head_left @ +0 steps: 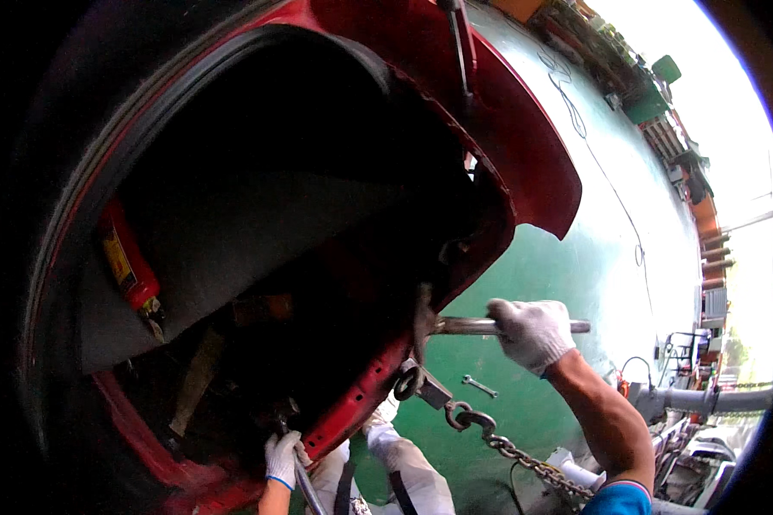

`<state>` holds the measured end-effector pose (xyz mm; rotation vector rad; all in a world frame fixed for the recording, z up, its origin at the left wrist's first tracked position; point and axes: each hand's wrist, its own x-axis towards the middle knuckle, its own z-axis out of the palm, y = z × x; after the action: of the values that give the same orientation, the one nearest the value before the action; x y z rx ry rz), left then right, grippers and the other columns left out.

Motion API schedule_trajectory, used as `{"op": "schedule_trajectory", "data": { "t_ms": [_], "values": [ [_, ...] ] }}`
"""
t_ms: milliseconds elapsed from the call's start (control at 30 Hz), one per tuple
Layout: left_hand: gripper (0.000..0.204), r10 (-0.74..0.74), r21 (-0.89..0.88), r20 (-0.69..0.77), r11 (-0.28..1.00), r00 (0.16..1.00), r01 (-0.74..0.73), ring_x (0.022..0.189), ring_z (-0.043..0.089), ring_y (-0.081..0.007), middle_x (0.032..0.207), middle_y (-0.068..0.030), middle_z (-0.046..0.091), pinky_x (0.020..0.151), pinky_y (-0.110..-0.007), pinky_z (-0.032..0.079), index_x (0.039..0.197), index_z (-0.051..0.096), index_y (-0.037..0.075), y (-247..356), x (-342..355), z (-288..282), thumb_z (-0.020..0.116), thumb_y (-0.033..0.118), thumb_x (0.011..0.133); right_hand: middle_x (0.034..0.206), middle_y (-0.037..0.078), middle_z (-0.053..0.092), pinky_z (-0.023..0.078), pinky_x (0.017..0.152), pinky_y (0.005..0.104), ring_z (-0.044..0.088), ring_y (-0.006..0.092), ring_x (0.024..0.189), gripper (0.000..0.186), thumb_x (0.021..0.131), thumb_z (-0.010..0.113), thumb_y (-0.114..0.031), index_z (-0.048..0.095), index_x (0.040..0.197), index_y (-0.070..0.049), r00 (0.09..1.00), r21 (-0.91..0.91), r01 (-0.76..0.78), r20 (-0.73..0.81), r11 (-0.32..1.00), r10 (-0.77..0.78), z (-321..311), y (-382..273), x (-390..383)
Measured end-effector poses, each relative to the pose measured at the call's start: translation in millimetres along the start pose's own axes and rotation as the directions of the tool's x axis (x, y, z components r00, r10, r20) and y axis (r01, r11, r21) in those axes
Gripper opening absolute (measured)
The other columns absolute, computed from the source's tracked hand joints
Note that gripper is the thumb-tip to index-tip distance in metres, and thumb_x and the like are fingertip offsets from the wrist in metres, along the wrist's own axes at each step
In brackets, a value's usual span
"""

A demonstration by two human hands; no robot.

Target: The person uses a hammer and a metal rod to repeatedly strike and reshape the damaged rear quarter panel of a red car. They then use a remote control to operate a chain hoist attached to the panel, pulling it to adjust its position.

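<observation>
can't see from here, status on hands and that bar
Right hand shut on metal bar at red car body. Left hand grips a rod. Chain hooked below.

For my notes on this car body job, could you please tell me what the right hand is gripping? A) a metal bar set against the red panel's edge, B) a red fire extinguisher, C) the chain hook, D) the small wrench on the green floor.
A: the gloved right hand is closed around the metal bar, whose far end meets the red panel.
</observation>
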<state>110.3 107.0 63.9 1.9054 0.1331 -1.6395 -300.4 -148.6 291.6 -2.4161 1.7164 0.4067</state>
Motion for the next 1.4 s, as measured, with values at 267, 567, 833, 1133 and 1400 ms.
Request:
{"op": "schedule_trajectory", "data": {
  "t_ms": [267, 567, 833, 1133, 1400],
  "values": [
    [0.018, -0.005, 0.052, -0.010, 0.999, 1.000, 0.006, 0.039, 0.052, -0.0203, 0.058, -0.0061, 0.057, 0.037, -0.036, 0.046, 0.084, 0.058, 0.010, 10, 3, 2, 0.072, 0.020, 0.086, 0.080, 0.010, 0.072, 0.058, 0.063, 0.0483, 0.072, 0.0332, 0.071, 0.012, 0.095, 0.059, -0.020, 0.066, 0.102, -0.014, 0.906, -0.025, -0.246, 0.349, 0.969, 0.239, 20, 79, 5],
    [0.023, -0.042, -0.044, 0.011, 0.998, 0.999, 0.042, 0.039, 0.051, -0.0214, 0.059, -0.0074, 0.057, 0.037, -0.037, 0.045, 0.093, 0.052, 0.008, -4, 8, 6, 0.071, 0.019, 0.087, 0.075, 0.008, 0.070, 0.053, 0.057, 0.0481, 0.071, 0.0324, 0.068, 0.007, 0.090, 0.061, -0.021, 0.064, 0.097, -0.018, 0.988, 0.007, -0.154, 0.016, 0.988, 0.154, 32, 30, -26],
    [0.024, -0.069, 0.008, -0.044, 0.998, 0.997, 0.069, 0.038, 0.050, -0.0227, 0.054, -0.0060, 0.053, 0.037, -0.039, 0.045, 0.074, 0.055, 0.010, 7, 10, 0, 0.073, 0.022, 0.085, 0.073, 0.011, 0.069, 0.056, 0.059, 0.0474, 0.070, 0.0338, 0.065, 0.007, 0.094, 0.059, -0.019, 0.063, 0.094, -0.014, 0.977, 0.028, -0.189, 0.108, 0.982, 0.185, 8, 44, 0],
    [0.021, -0.145, 0.137, -0.030, 0.979, 0.989, 0.148, 0.042, 0.052, -0.0210, 0.059, -0.0049, 0.055, 0.041, -0.038, 0.048, 0.081, 0.056, 0.011, 20, -7, 13, 0.072, 0.023, 0.087, 0.080, 0.008, 0.072, 0.057, 0.062, 0.0421, 0.073, 0.0302, 0.073, 0.018, 0.084, 0.069, -0.018, 0.072, 0.102, -0.021, 0.960, 0.344, -0.206, -0.110, 0.916, 0.257, 60, 14, -69],
    [0.025, 0.029, 0.383, -0.067, 0.924, 0.997, -0.001, 0.047, 0.055, -0.0218, 0.068, -0.0080, 0.057, 0.043, -0.039, 0.051, 0.094, 0.053, 0.008, 22, -10, 18, 0.072, 0.022, 0.087, 0.087, 0.013, 0.072, 0.057, 0.069, 0.0428, 0.072, 0.0338, 0.079, 0.035, 0.084, 0.075, -0.037, 0.070, 0.112, -0.016, 0.965, 0.631, -0.209, 0.258, 0.748, 0.052, 73, -29, -100]
  ]
}}
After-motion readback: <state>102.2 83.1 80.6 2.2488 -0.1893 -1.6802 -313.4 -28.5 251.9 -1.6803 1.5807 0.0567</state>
